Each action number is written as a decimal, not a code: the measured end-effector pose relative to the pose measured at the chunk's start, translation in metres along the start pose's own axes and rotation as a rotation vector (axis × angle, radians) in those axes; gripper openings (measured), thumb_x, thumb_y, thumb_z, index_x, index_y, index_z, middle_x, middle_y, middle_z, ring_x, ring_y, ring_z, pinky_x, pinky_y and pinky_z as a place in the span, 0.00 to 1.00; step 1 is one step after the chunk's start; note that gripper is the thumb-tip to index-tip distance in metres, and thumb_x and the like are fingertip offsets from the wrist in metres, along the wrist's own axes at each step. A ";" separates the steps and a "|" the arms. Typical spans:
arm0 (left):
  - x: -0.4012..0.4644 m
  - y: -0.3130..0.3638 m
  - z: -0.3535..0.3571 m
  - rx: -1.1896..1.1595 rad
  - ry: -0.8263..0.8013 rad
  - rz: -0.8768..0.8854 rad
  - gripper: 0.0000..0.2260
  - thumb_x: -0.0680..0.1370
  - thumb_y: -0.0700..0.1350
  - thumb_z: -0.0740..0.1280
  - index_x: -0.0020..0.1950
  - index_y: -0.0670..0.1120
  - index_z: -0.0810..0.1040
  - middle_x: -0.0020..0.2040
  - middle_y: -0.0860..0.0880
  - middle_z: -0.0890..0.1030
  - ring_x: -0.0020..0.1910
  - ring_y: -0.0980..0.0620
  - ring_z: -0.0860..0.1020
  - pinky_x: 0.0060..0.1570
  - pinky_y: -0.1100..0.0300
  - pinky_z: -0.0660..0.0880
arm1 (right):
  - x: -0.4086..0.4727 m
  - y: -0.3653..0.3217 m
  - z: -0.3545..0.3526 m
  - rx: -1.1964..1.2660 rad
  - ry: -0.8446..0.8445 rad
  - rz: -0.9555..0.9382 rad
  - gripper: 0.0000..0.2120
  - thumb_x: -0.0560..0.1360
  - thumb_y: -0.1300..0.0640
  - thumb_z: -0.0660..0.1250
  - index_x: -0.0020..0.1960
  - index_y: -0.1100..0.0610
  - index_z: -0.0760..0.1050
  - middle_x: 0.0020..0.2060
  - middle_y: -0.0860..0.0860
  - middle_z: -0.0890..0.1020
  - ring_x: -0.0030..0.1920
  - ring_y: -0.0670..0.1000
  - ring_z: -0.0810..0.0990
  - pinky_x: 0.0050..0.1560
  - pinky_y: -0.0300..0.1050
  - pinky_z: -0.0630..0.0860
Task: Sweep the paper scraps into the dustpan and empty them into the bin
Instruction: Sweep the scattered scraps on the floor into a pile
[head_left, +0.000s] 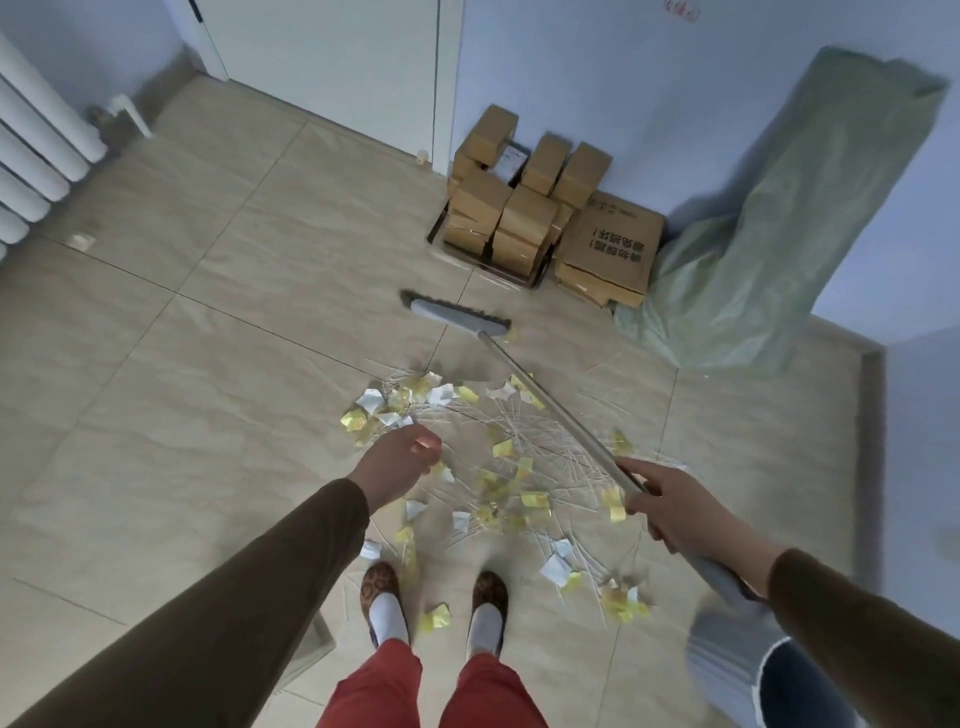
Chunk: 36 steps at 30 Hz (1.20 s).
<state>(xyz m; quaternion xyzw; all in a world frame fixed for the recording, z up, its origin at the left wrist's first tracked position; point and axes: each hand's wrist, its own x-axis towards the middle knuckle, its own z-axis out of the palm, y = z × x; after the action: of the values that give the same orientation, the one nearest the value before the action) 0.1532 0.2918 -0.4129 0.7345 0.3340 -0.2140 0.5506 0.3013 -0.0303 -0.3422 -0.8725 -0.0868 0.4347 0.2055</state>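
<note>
Yellow and white paper scraps (496, 467) and thin white strips lie scattered on the beige tiled floor in front of my feet. A grey broom head (457, 316) rests on the floor beyond the scraps. Its metal handle (550, 410) slants back over them to my right hand (670, 506), which grips it partway down. My left hand (397, 460) hovers over the left side of the scraps, fingers curled, holding nothing. A blurred grey and blue container (743, 670) sits at the lower right under my right arm; I cannot tell whether it is the dustpan or the bin.
Stacked cardboard boxes (524, 208) stand against the far wall, with a green sack (779, 234) leaning to their right. A white radiator (36, 156) lines the left wall and a white door (332, 78) is at the back. My slippered feet (384, 603) stand among the scraps.
</note>
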 end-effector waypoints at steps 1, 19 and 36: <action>-0.001 0.001 0.004 0.006 0.004 0.001 0.04 0.80 0.43 0.66 0.53 0.47 0.79 0.48 0.49 0.82 0.44 0.51 0.83 0.46 0.56 0.77 | 0.011 -0.001 -0.004 -0.003 0.031 -0.012 0.26 0.78 0.61 0.63 0.73 0.46 0.69 0.41 0.55 0.83 0.28 0.49 0.77 0.25 0.41 0.74; -0.066 0.009 0.110 0.007 0.018 -0.075 0.09 0.80 0.42 0.66 0.58 0.44 0.80 0.52 0.47 0.82 0.45 0.52 0.82 0.46 0.57 0.77 | -0.010 0.099 0.059 0.387 -0.110 0.224 0.25 0.77 0.65 0.59 0.72 0.53 0.70 0.39 0.57 0.78 0.28 0.49 0.74 0.25 0.39 0.72; -0.153 -0.006 0.191 0.117 -0.184 0.027 0.08 0.79 0.43 0.67 0.57 0.44 0.80 0.53 0.41 0.83 0.49 0.45 0.83 0.49 0.53 0.77 | -0.217 0.210 0.108 0.766 0.362 0.297 0.20 0.80 0.62 0.60 0.69 0.46 0.70 0.41 0.56 0.80 0.31 0.50 0.74 0.29 0.43 0.74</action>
<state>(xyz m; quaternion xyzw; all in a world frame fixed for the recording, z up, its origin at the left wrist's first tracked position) 0.0542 0.0718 -0.3706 0.7471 0.2590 -0.2920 0.5381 0.0776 -0.2602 -0.3345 -0.7987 0.2440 0.3005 0.4607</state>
